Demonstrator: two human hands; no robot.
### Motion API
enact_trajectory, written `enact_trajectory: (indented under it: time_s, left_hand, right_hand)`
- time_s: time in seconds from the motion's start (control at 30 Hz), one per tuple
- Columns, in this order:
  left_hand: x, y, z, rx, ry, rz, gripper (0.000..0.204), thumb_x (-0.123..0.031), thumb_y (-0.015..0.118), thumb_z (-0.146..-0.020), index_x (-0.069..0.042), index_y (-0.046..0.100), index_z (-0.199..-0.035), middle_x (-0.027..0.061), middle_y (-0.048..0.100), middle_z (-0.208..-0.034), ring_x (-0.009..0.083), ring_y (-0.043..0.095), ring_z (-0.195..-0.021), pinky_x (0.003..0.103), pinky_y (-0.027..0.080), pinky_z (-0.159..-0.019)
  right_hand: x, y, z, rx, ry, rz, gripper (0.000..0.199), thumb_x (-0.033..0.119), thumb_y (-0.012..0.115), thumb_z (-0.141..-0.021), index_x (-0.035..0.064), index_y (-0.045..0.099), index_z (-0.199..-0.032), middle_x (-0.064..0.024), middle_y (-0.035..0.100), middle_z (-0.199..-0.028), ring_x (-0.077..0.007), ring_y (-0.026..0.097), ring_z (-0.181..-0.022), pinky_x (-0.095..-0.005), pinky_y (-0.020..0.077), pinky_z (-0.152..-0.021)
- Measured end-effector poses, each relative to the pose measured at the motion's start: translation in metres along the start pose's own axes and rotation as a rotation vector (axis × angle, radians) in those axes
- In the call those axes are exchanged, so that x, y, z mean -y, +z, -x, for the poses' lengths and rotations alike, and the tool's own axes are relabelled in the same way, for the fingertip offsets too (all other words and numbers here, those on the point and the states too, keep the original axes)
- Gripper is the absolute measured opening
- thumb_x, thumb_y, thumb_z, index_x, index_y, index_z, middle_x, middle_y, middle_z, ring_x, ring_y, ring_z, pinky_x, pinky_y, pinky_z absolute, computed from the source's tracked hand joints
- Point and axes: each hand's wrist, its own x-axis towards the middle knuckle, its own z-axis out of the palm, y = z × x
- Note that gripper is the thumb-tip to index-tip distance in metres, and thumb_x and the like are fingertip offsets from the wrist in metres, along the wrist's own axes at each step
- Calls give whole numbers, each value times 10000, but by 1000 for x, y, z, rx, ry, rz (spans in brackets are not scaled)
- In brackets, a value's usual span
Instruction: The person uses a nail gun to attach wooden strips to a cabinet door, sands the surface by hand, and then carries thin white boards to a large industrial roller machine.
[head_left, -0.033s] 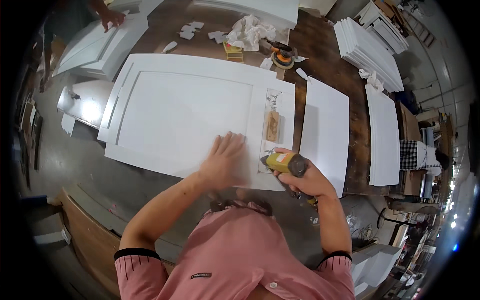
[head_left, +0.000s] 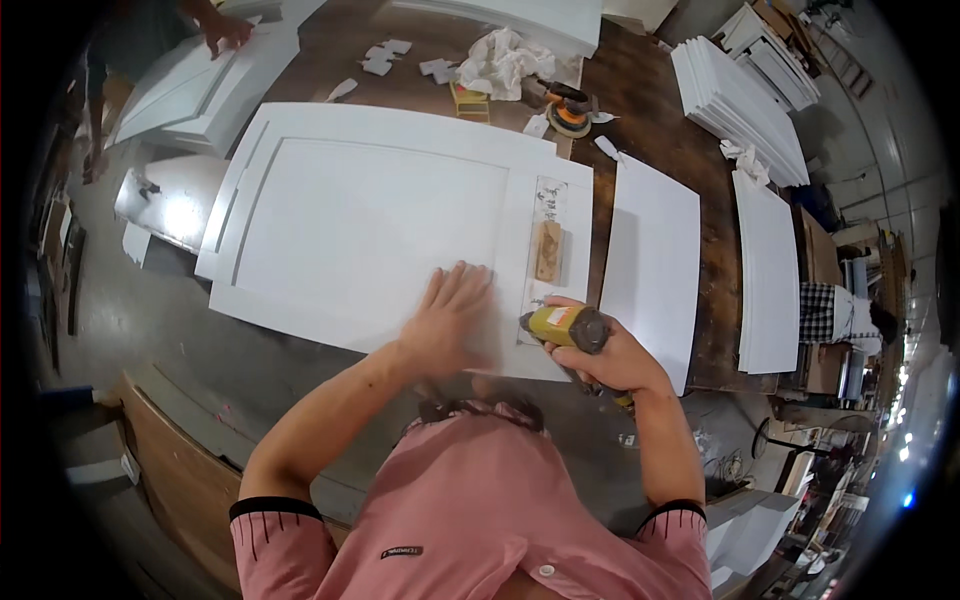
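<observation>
My left hand (head_left: 452, 318) lies flat with fingers spread on a white panelled cabinet door (head_left: 370, 215), by its near edge. My right hand (head_left: 625, 355) is closed around a yellow and black cordless drill (head_left: 562, 328). The drill's nose points left, over the near end of a flat marked strip (head_left: 550, 200) that lies on the door's right side. A small wooden block (head_left: 547, 252) sits on the middle of this strip, just beyond the drill. Whether the drill's tip touches the door cannot be made out.
Right of the door lie a white panel (head_left: 650, 260) and a panel stack (head_left: 768, 270) on the brown table (head_left: 640, 100). An orange sander (head_left: 569, 118), a crumpled white cloth (head_left: 505, 65) and a yellow box (head_left: 470, 102) are at the back. Another person's hand (head_left: 229, 33) rests on panels, far left.
</observation>
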Motion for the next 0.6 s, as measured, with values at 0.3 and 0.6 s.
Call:
enact_trajectory:
  time_s: [0.3, 0.6]
  left_hand:
    - [10, 7, 4, -54, 21, 63, 1070, -540, 839, -748, -49, 406, -1594, 223, 213, -1713, 493, 90, -1586, 649, 85, -1269]
    - [8, 5, 4, -65, 29, 11, 1081, -580, 812, -755, -15, 411, -1585, 223, 238, -1706, 491, 108, -1584, 647, 95, -1267]
  right_hand:
    - [12, 17, -27, 77, 73, 226, 648, 215, 817, -880, 193, 569, -1478, 19, 706, -1101, -84, 563, -695, -282, 508, -612]
    - [18, 21, -19, 69, 50, 199, 718, 47, 735, -903, 159, 474, -1563, -1, 643, -840, -86, 530, -578, -267, 455, -532]
